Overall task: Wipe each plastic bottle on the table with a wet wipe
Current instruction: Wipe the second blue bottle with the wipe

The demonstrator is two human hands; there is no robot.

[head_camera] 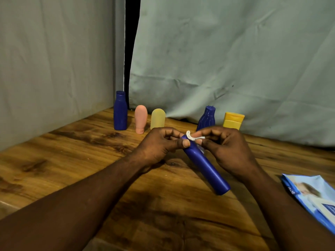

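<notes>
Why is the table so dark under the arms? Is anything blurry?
Head view: the arms block the light, so a soft shadow falls on the table; the left hand, right hand, blue bottle and wipe look sharp; the wipes pack is cropped.

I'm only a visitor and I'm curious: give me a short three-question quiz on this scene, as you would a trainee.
1. Multiple choice: what does the right hand pinch? A) a sponge B) a white wet wipe C) a loose cap
2. True or false: the blue bottle gripped by the left hand stands upright on the table.
3. Fill in: the wipe pack lies on the person's ____ side.
Key: 1 B. 2 False, it is tilted. 3 right.
</notes>
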